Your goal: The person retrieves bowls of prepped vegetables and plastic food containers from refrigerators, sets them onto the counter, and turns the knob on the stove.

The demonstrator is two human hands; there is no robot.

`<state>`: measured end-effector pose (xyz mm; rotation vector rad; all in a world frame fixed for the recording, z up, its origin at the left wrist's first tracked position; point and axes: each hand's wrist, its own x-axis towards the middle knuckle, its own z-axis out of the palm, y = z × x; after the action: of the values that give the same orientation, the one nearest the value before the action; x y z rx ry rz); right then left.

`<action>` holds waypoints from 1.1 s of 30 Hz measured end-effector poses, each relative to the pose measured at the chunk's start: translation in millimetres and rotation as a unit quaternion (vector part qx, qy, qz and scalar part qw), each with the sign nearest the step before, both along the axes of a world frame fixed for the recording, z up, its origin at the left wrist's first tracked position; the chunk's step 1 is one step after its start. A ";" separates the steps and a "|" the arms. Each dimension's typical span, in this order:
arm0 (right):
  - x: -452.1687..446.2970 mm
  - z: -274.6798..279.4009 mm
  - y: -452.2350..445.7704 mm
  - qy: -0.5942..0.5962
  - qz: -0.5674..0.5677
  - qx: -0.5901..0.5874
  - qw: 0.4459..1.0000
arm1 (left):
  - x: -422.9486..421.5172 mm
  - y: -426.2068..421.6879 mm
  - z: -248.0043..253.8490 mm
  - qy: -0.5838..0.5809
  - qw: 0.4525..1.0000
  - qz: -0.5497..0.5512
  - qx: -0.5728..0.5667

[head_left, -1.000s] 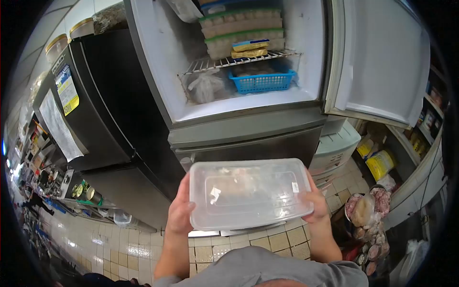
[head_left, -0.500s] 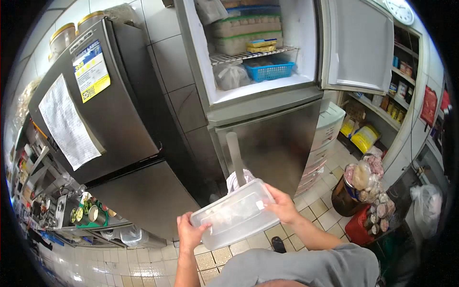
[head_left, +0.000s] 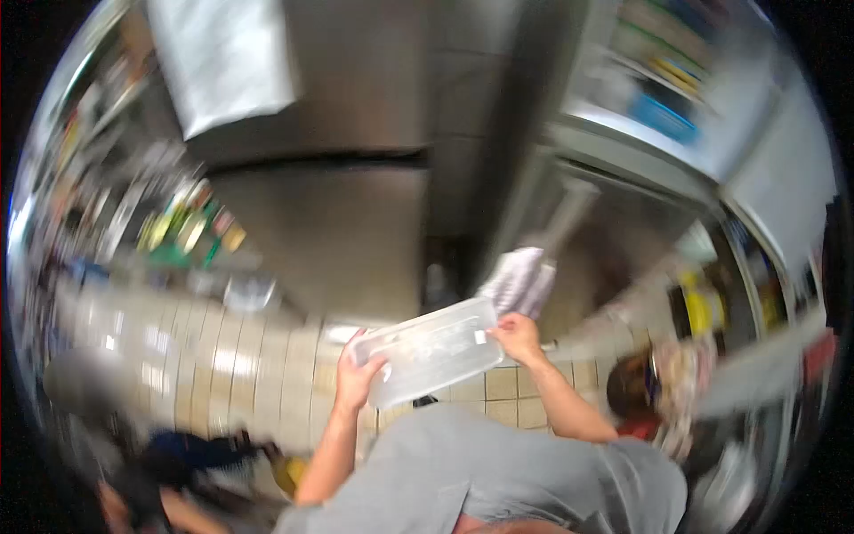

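Note:
A translucent lidded plastic container (head_left: pixel 431 351), tilted with its right end higher, is held in front of the grey shirt. My left hand (head_left: pixel 356 369) grips its left end, thumb on the lid. At the right end my right hand (head_left: pixel 516 338) is closed on the edge near a small white label. Whatever lies inside the container is too hazy to name. Just behind it hangs a striped cloth (head_left: pixel 516 280) by the fridge.
A dark closed fridge (head_left: pixel 320 240) stands ahead. The open freezer (head_left: pixel 654 133) holding a blue basket (head_left: pixel 663 117) is at upper right. At lower left another person (head_left: pixel 160 489) is partly visible, blurred. Bagged goods (head_left: pixel 680 378) stand at right on the tiled floor.
The view has swung left and down, so the open freezer now sits at upper right. Both hands still hold the container, which has become tilted. Another person has come into view at lower left.

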<state>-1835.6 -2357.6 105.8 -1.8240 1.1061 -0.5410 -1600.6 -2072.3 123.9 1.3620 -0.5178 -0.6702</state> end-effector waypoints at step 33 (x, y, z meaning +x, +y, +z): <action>514.8 -23.5 271.3 -0.154 0.280 0.517 0.794 | 422.8 335.3 -23.8 0.022 0.968 0.225 0.111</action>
<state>-1320.7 -2086.2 82.3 -0.9276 0.4024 0.1484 -1177.9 -1737.0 100.1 1.6033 -0.0860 -0.3897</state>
